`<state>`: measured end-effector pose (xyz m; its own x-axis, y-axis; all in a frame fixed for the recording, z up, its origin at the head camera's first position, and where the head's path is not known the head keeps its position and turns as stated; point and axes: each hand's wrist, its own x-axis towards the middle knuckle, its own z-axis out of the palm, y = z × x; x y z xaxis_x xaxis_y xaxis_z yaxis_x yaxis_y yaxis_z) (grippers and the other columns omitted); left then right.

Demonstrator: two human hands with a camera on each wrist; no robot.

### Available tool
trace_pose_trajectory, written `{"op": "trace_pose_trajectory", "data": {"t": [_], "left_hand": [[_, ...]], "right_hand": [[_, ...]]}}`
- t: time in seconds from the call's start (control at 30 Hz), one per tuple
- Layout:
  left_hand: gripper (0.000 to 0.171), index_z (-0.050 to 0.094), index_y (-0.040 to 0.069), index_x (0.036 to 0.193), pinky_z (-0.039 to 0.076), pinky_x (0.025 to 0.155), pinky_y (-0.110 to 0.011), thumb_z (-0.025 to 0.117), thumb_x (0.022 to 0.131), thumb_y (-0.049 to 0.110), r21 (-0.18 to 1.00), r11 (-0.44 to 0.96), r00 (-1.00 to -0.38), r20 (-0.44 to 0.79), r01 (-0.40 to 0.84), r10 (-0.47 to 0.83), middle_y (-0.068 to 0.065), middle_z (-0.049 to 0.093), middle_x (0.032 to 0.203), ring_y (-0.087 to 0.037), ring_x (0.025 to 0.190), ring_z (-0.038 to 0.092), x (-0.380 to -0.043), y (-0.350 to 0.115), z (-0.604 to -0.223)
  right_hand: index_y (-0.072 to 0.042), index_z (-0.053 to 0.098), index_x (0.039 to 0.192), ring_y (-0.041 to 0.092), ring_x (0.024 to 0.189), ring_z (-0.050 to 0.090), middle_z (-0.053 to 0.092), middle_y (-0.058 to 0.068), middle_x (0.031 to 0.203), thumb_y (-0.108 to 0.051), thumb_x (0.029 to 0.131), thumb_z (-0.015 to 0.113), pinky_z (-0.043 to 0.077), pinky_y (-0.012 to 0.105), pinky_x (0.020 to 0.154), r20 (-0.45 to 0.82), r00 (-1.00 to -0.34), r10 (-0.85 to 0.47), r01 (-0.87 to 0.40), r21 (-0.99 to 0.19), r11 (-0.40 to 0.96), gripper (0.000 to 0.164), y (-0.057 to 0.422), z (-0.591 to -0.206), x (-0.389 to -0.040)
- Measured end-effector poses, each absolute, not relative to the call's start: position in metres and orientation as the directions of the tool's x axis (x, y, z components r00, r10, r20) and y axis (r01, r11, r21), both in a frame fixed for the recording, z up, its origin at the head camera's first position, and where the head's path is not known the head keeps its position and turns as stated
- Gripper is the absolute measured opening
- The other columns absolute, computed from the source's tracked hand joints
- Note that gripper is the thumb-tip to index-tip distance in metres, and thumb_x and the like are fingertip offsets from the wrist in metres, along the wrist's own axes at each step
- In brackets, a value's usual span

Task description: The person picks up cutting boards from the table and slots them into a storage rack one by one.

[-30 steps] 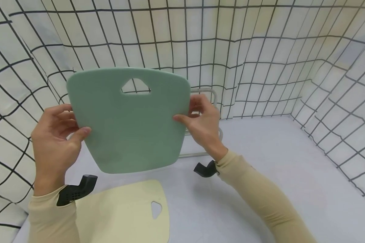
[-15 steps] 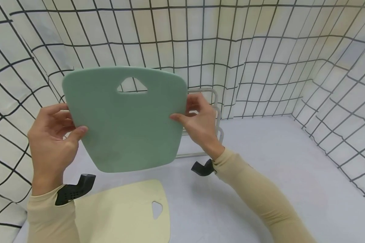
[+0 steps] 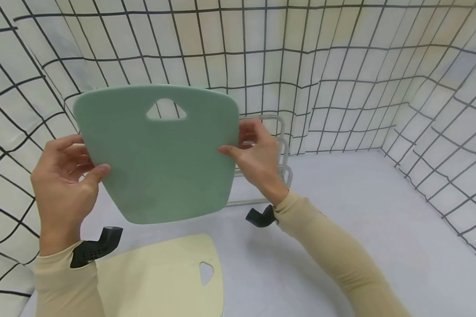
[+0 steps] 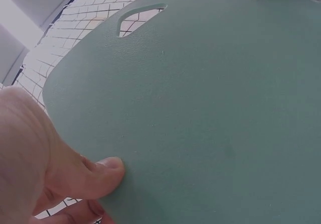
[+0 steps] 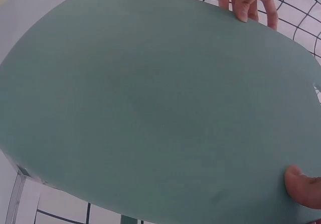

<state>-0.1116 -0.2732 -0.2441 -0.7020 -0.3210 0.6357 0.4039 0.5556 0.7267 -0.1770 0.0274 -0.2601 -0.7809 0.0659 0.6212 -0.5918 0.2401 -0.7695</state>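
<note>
A green cutting board (image 3: 162,167) with a handle slot along its top edge is held up in the air, facing me. My left hand (image 3: 65,180) pinches its left edge, thumb on the near face and fingers behind. On the opposite edge my right hand (image 3: 259,158) grips it the same way. The left wrist view shows the left thumb (image 4: 103,176) pressed flat on the board's face. Below, a pale yellow cutting board (image 3: 162,281) lies on the white surface, its slot toward the right. The left forearm covers part of it.
Behind the green board stands a metal wire rack (image 3: 283,154), mostly hidden by the board and right hand. Black wire grid panels (image 3: 341,66) rise at the back, left and right. The white tabletop (image 3: 361,211) stretches to the right.
Both hands have shifted slightly left with the green board, which has also risen a little. The grip on it is the same. The yellow board lies as before.
</note>
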Motion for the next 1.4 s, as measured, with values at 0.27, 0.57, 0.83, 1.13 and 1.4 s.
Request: {"op": "trace_pose_trajectory", "data": {"t": [0.27,0.57,0.83,1.13,1.4], "left_hand": [[0.06,0.06,0.018,0.129,0.051,0.079,-0.008,0.066,0.079,-0.014,0.746,0.542,-0.704,0.619,0.387,-0.349,0.014,0.064,0.1,-0.008,0.086,0.06,-0.113,-0.276,-0.245],[0.06,0.059,0.019,0.13,0.049,0.082,-0.01,0.064,0.081,-0.014,0.759,0.536,-0.7,0.606,0.368,-0.377,0.014,0.061,0.103,-0.009,0.088,0.058,-0.114,-0.275,-0.244],[0.058,0.058,0.02,0.13,0.048,0.084,-0.011,0.065,0.083,-0.011,0.784,0.519,-0.708,0.578,0.342,-0.406,0.014,0.061,0.103,-0.009,0.091,0.057,-0.115,-0.276,-0.243],[0.056,0.059,0.021,0.13,0.049,0.084,-0.01,0.065,0.083,-0.01,0.788,0.522,-0.699,0.573,0.327,-0.427,0.015,0.062,0.104,-0.008,0.092,0.058,-0.115,-0.278,-0.242],[0.056,0.059,0.022,0.129,0.048,0.084,-0.011,0.064,0.084,-0.011,0.78,0.541,-0.684,0.581,0.315,-0.44,0.016,0.06,0.102,-0.007,0.093,0.057,-0.114,-0.277,-0.241]], "right_hand": [[-0.012,0.061,0.106,0.016,0.08,0.062,0.065,0.006,0.092,-0.006,0.069,0.086,0.06,0.034,0.072,0.623,-0.779,0.071,-0.596,-0.77,0.227,0.046,0.022,-0.259,-0.181],[-0.012,0.061,0.108,0.015,0.08,0.062,0.065,0.004,0.092,-0.008,0.07,0.086,0.061,0.033,0.072,0.632,-0.772,0.068,-0.603,-0.762,0.236,0.045,0.018,-0.258,-0.182],[-0.013,0.061,0.107,0.013,0.081,0.061,0.063,0.003,0.092,-0.009,0.07,0.087,0.059,0.025,0.071,0.611,-0.788,0.073,-0.579,-0.777,0.249,0.046,0.016,-0.257,-0.182],[-0.013,0.061,0.106,0.012,0.08,0.061,0.063,0.001,0.091,-0.009,0.07,0.086,0.059,0.025,0.069,0.612,-0.788,0.068,-0.581,-0.776,0.245,0.045,0.012,-0.257,-0.183],[-0.013,0.06,0.107,0.011,0.08,0.061,0.063,0.001,0.092,-0.009,0.07,0.086,0.059,0.024,0.07,0.616,-0.786,0.061,-0.587,-0.773,0.242,0.045,0.01,-0.257,-0.184]]}}
